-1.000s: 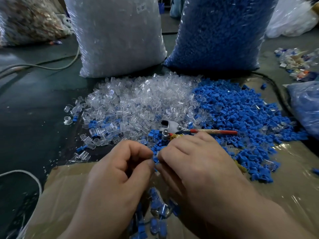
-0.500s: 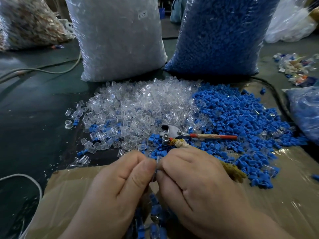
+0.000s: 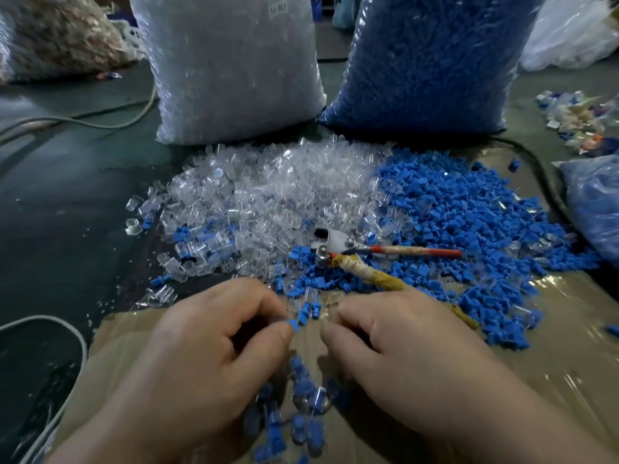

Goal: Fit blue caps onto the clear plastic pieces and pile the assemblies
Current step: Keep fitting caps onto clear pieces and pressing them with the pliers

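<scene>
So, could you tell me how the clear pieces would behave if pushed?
The clear pieces look small and hollow, so probably light and easily scattered. Their round shape suggests strays may roll. Glossy plastic could prove slippery.

Head-worn view — forward, downward, close over hands (image 3: 301, 356)

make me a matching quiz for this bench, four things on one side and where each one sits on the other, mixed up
1 clear pieces heap
2 blue caps heap
3 red-handled tool
4 finished assemblies

a between the left hand and right hand
b in front of the blue bag
c in front of the white bag
d where the two heaps meet

Pairs: 1-c, 2-b, 3-d, 4-a
</scene>
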